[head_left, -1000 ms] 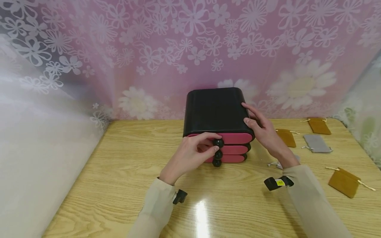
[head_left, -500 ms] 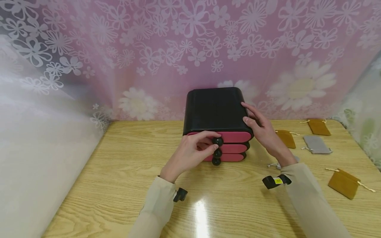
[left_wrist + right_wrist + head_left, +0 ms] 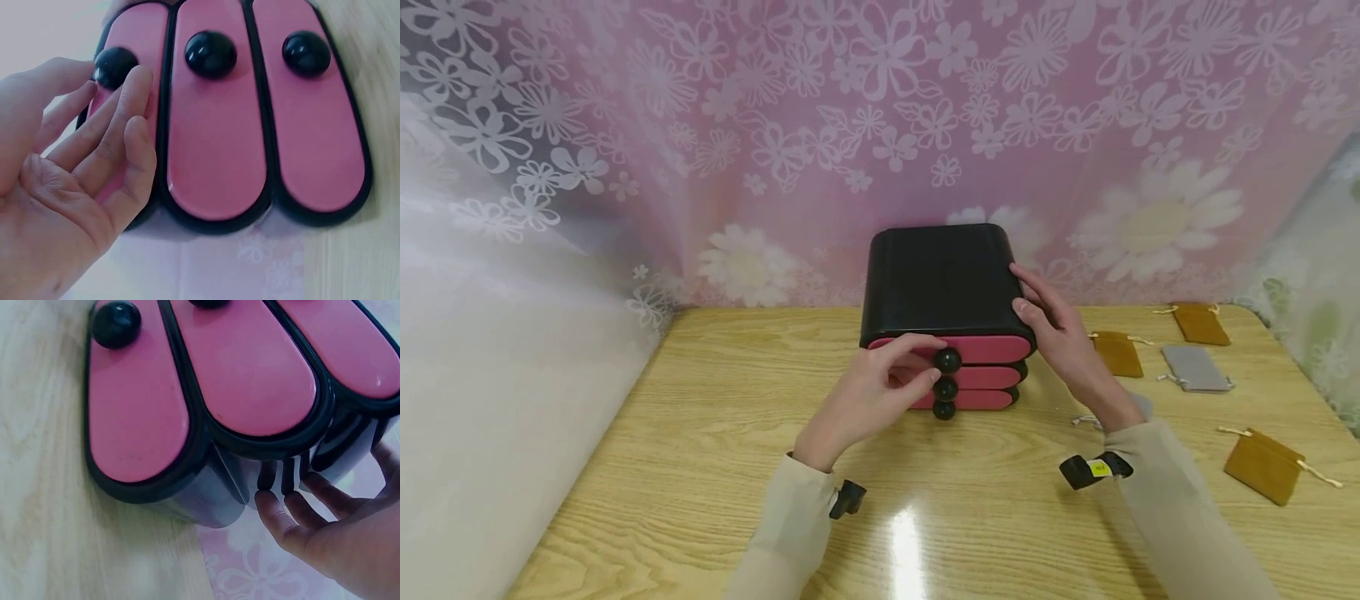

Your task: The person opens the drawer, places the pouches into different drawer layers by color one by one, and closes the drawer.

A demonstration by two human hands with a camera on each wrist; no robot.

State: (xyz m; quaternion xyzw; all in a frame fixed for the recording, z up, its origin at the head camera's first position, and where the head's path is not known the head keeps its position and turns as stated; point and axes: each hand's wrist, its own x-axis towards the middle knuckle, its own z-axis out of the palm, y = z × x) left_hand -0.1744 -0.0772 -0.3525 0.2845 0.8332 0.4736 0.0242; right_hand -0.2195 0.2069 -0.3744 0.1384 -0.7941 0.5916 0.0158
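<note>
Left hand: below the centre of the head frame, wrist low, fingers slanting up to the right; your thumb and a fingertip pinch the top knob from its left, the other fingers loosely bent before the drawer fronts (the left wrist view shows this best).
Top knob: just right of and below the frame's centre, up and right of your left palm; the left is clearly your nearer hand.
Top drawer: its front's long axis runs left to right, so the line from the knob towards you crosses it; the front looks flush with its black rim.
Lower knobs: two, stacked right under the top one, close to your left thumb.
Box: mid-frame, upright on the table, between your hands.
Right hand: right of centre, forearm rising from the lower right; your thumb touches the upper right edge, your extended fingers rest along the side, clasping nothing; I judge it a steadying pose.
Pouches: right of the frame, brown and grey, one grey partly hidden by your right wrist.
</note>
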